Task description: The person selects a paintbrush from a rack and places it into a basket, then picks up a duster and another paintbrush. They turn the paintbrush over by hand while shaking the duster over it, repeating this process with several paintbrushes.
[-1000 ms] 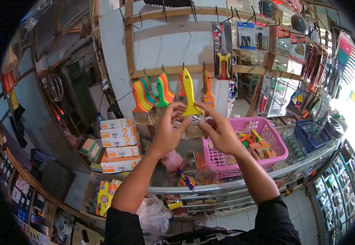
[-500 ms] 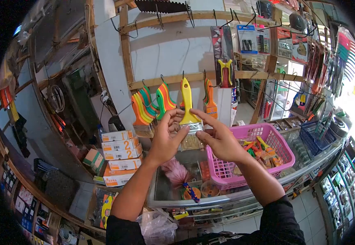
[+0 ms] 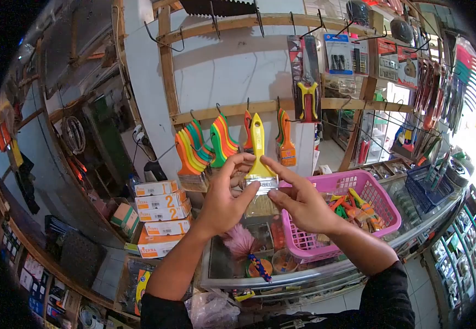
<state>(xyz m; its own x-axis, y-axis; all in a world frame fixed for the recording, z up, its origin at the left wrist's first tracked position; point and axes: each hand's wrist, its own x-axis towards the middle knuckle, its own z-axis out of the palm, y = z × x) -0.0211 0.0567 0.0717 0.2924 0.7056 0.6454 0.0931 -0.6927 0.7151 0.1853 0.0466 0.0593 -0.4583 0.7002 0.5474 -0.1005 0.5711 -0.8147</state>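
A paintbrush (image 3: pixel 257 140) with a yellow handle is held upright before me, bristles down. My left hand (image 3: pixel 226 194) grips its metal band from the left, thumb in front and fingers behind. From the right, my right hand (image 3: pixel 303 200) pinches the other edge of the band. Behind the brush, several green, yellow and orange paintbrushes (image 3: pixel 221 140) hang from hooks on a wooden rail (image 3: pixel 353 104). An orange-handled paintbrush (image 3: pixel 286 145) hangs to the right. Below my right hand, a pink plastic basket (image 3: pixel 298 245) holds more brushes.
The basket stands on a glass display counter (image 3: pixel 238 282), beside a pink feather duster (image 3: pixel 238 240). Stacked orange and white boxes (image 3: pixel 164 227) are at left. Packaged tools (image 3: pixel 305 77) hang above, and a dark blue basket (image 3: pixel 427 189) sits at far right.
The yellow brush, in both hands, has come down and away from the rail hook. A red-handled brush behind it now shows. The view has shifted slightly.
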